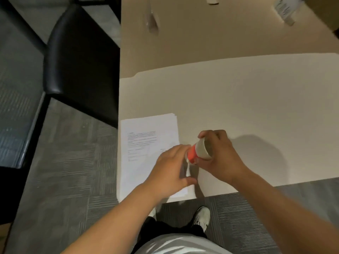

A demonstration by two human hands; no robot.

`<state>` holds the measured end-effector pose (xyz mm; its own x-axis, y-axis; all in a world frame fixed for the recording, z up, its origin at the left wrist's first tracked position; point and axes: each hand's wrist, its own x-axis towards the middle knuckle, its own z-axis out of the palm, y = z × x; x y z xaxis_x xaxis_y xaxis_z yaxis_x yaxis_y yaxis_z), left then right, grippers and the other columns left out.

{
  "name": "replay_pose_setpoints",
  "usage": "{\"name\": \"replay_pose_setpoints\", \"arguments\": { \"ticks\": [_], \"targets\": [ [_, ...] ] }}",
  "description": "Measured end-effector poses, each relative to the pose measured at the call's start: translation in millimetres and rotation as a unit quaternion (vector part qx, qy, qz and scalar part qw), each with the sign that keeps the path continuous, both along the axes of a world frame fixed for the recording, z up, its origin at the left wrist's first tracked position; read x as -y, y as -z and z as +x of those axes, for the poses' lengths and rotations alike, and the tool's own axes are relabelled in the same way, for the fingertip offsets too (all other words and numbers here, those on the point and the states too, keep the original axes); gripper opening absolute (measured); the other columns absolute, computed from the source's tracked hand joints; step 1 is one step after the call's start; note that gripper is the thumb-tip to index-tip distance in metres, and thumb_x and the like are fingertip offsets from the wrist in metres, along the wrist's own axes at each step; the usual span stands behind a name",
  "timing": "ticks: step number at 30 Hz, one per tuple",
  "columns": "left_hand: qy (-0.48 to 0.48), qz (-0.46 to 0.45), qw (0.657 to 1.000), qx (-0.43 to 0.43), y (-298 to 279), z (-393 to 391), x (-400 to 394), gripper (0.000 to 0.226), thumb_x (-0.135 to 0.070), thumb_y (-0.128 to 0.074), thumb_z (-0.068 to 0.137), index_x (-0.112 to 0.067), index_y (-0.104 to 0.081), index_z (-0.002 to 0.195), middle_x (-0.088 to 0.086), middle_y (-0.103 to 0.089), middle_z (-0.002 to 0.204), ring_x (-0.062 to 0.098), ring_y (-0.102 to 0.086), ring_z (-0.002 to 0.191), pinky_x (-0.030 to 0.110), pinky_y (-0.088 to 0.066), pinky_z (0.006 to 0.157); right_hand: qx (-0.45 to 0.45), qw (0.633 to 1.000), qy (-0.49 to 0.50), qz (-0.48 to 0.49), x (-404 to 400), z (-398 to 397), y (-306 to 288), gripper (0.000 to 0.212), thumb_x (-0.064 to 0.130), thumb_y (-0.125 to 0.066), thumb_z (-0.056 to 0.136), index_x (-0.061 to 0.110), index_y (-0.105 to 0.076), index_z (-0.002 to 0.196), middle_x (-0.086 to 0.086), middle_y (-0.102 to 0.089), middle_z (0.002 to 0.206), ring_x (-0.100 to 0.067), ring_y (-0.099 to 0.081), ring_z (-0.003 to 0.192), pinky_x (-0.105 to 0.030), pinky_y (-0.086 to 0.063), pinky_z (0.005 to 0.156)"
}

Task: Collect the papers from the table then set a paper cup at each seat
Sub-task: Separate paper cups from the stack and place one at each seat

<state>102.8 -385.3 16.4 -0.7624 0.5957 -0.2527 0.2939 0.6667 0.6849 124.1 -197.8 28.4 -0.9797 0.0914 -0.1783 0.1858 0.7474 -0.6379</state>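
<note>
A stack of printed white papers (146,143) lies at the near left corner of the pale table (238,107). Just to its right, my right hand (220,154) grips a stack of paper cups (200,150), orange with a beige band, tilted on its side above the table. My left hand (170,167) is at the stack's left end, its fingers on the end cup and its thumb low near the table edge. Whether that cup has come free of the stack is hidden by my fingers.
A black chair (78,57) stands at the table's left side. Far across the table lie more papers (286,10) at the top right and a small blurred object (152,22). Grey carpet and my shoes (201,217) are below the near edge.
</note>
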Motion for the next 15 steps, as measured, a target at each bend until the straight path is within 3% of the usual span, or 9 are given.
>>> {"name": "replay_pose_setpoints", "arguments": {
  "ticks": [2,3,5,7,9,11,13,15],
  "targets": [
    [0.01,0.035,0.999,-0.01,-15,2,-34,0.097,-0.055,-0.082,0.068,-0.036,-0.03,0.148,-0.011,-0.046,0.146,0.016,-0.046,0.129,0.043,-0.042,0.109,-0.007,0.995,0.021,-0.098,-25,7,-20,0.067,0.024,-0.086,0.068,0.045,-0.042,0.114,0.008,-0.04,0.117,-0.007,-0.052,0.099,-0.011,-0.048,0.069],
    [0.012,0.046,0.999,-0.02,-23,4,-52,0.1,-0.057,-0.082,0.067,-0.038,-0.028,0.148,-0.012,-0.045,0.146,0.016,-0.048,0.128,0.043,-0.046,0.106,-0.017,0.989,0.023,-0.144,-40,14,-31,0.066,0.022,-0.086,0.069,0.043,-0.042,0.115,0.011,-0.044,0.112,-0.005,-0.055,0.095,-0.014,-0.052,0.065],
    [0.013,0.052,0.997,-0.062,-35,7,-84,0.099,-0.061,-0.08,0.067,-0.041,-0.026,0.147,-0.013,-0.046,0.146,0.015,-0.05,0.127,0.041,-0.048,0.105,-0.018,0.97,0.023,-0.24,-68,27,-49,0.067,0.03,-0.084,0.07,0.038,-0.043,0.123,0.017,-0.052,0.106,-0.002,-0.06,0.091,-0.024,-0.058,0.067],
    [0.026,0.059,0.992,-0.104,-46,8,-116,0.089,-0.065,-0.074,0.07,-0.041,-0.029,0.144,-0.012,-0.053,0.14,0.013,-0.056,0.119,0.037,-0.052,0.1,0.022,0.954,0.049,-0.295,-97,40,-63,0.073,0.05,-0.079,0.069,0.047,-0.041,0.131,0.019,-0.054,0.118,-0.006,-0.062,0.104,-0.031,-0.059,0.08],
    [0.046,0.07,0.989,-0.124,-55,9,-149,0.081,-0.068,-0.07,0.073,-0.042,-0.032,0.14,-0.013,-0.058,0.132,0.01,-0.061,0.108,0.031,-0.056,0.092,0.032,0.948,0.093,-0.302,-131,57,-73,0.074,0.059,-0.072,0.075,0.051,-0.035,0.139,0.016,-0.048,0.135,-0.01,-0.056,0.119,-0.036,-0.054,0.096],
    [0.062,0.073,0.987,-0.13,-59,7,-175,0.078,-0.07,-0.069,0.072,-0.045,-0.034,0.137,-0.016,-0.059,0.125,0.006,-0.061,0.101,0.029,-0.058,0.084,-0.014,0.956,0.136,-0.259,-160,72,-83,0.061,0.054,-0.065,0.085,0.043,-0.041,0.141,0.017,-0.049,0.139,-0.005,-0.051,0.124,-0.038,-0.048,0.104],
    [0.081,0.076,0.986,-0.127,-67,7,-203,0.079,-0.071,-0.069,0.069,-0.046,-0.037,0.137,-0.018,-0.06,0.12,0.004,-0.06,0.095,0.025,-0.056,0.079,-0.059,0.964,0.151,-0.209,-190,90,-95,0.034,0.035,-0.061,0.095,0.033,-0.059,0.129,0.017,-0.063,0.126,-0.003,-0.059,0.116,-0.039,-0.049,0.101],
    [0.116,0.081,0.982,-0.125,-77,9,-242,0.079,-0.073,-0.068,0.067,-0.047,-0.039,0.135,-0.02,-0.06,0.115,0.003,-0.06,0.091,0.024,-0.056,0.075,-0.066,0.968,0.151,-0.187,-223,113,-106,0.021,0.02,-0.058,0.098,0.026,-0.071,0.113,0.012,-0.074,0.109,-0.003,-0.066,0.104,-0.038,-0.053,0.096]
  ]
}}
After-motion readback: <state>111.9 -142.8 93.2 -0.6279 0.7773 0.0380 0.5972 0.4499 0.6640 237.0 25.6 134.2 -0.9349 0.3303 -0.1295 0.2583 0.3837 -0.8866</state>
